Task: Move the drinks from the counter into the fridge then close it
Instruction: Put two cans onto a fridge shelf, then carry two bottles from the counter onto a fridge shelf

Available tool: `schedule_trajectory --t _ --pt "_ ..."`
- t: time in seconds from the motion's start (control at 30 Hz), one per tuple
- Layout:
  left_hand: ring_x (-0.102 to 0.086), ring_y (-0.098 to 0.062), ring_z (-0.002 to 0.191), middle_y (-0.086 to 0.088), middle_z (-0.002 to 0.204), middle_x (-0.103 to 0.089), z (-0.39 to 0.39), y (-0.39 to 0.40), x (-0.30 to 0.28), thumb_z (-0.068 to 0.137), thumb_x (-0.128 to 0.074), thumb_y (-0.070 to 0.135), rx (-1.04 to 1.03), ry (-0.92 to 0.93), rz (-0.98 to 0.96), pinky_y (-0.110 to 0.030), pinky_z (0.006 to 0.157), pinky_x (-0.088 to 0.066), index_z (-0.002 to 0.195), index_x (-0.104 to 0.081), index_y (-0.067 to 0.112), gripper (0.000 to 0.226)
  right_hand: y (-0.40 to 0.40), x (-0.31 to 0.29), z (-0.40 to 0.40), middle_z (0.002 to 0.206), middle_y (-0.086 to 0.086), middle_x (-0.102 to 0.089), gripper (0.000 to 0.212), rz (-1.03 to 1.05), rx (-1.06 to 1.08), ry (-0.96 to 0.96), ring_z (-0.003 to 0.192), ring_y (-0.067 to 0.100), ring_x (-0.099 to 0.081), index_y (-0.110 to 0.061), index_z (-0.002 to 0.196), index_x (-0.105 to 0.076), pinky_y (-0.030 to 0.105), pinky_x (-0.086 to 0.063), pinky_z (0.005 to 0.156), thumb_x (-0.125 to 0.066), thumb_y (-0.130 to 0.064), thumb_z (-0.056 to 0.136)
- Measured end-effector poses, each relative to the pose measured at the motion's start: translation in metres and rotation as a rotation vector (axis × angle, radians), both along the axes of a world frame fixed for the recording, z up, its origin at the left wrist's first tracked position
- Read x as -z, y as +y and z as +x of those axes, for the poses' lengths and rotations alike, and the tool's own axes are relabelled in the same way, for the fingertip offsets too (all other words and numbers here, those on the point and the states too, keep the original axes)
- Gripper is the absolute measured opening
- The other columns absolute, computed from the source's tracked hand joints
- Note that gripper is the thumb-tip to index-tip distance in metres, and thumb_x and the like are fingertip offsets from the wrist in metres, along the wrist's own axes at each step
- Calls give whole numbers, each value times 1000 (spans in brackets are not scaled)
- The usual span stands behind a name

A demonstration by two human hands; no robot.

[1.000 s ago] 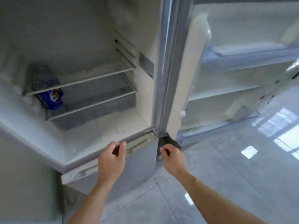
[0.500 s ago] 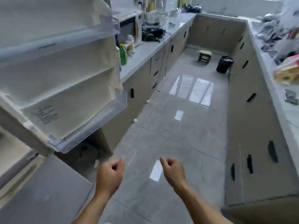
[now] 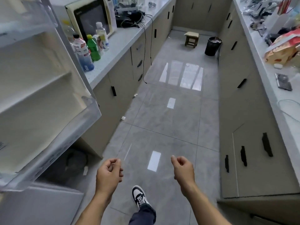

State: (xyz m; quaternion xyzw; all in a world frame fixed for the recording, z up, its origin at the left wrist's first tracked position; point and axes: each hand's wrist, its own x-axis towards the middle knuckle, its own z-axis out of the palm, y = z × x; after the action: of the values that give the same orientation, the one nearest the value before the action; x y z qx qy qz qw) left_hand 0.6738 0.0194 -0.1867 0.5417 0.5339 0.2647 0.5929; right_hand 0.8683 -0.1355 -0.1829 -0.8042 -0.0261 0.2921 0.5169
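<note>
Left hand [image 3: 109, 173], right hand [image 3: 183, 170]: hands loosely curled, holding nothing.

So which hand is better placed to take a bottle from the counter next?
Probably the left hand: the bottles stand on the counter on its side. Both hands hold nothing; the right hand is farther.

You are standing in a narrow galley kitchen. To the left of your left grip [image 3: 109, 172] the fridge door [image 3: 40, 98] hangs open with its clear shelves. Ahead of it a pale desk [image 3: 116, 41] carries drink bottles [image 3: 88, 49] and a microwave [image 3: 92, 18]. Beige cabinets [image 3: 240, 98] with black handles line both sides of the glossy grey tiled floor [image 3: 170, 120]. Far ahead of both grips stand a small stool [image 3: 191, 38] and a black bin [image 3: 212, 46].
</note>
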Motion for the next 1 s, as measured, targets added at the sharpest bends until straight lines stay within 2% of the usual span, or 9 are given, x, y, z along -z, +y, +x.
schedule_trajectory --t 0.1,0.23,0.33,0.4,0.57,0.67,0.83,1.0 --pt "-61 -8 55 -3 67 -67 26 50 2 97 -61 16 -41 -49 -10 -23 48 -51 95 -67 17 6 52 -6 26 53 -10 -45 28 2 -69 14 49 7 -42 -12 71 -55 31 -43 52 -63 -27 94" --pt "-63 -7 59 -4 70 -69 72 116 -13 96 -61 19 -15 -88 -33 -22 52 -51 93 -69 27 12 133 -27 66 72 4 -54 19 7 -128 12 62 16 -50 -7 86 -63 29 -47 54 -63 -24 94" --pt "-66 -9 65 0 75 -72 110 160 -32 92 -63 31 37 -120 0 -24 58 -53 90 -68 43 14 197 -45 95 74 4 -56 17 37 -185 -28 63 15 -54 -9 87 -63 26 -50 53 -63 -25 94" --pt "-68 -8 68 2 77 -73 130 186 -46 87 -63 40 40 -152 24 -23 60 -54 93 -67 47 10 237 -55 110 74 3 -58 15 50 -222 -45 60 13 -55 -11 88 -64 25 -50 53 -63 -25 93" --pt "-70 -7 78 8 84 -73 170 237 -63 94 -62 31 -9 -186 106 -21 61 -56 104 -64 43 16 327 -67 138 72 1 -59 10 114 -333 -80 56 7 -55 -17 90 -66 19 -51 49 -63 -26 93" --pt "-68 -6 74 7 84 -72 194 265 -67 95 -62 23 -101 -194 137 -21 61 -56 106 -62 38 18 375 -63 155 71 2 -59 13 145 -409 -67 55 6 -54 -14 92 -66 22 -50 51 -63 -26 93" --pt "-68 -4 73 9 84 -68 238 314 -70 95 -61 21 -249 -158 154 -24 62 -59 108 -59 36 20 448 -47 189 65 -1 -57 10 186 -544 -24 53 6 -53 -15 90 -66 26 -48 52 -64 -24 93" --pt "-66 1 79 2 97 -66 270 371 -70 95 -61 22 -475 -47 146 -20 60 -57 111 -58 34 21 514 -40 238 62 -2 -55 10 186 -738 -16 53 9 -51 -19 87 -67 30 -47 54 -63 -27 93"
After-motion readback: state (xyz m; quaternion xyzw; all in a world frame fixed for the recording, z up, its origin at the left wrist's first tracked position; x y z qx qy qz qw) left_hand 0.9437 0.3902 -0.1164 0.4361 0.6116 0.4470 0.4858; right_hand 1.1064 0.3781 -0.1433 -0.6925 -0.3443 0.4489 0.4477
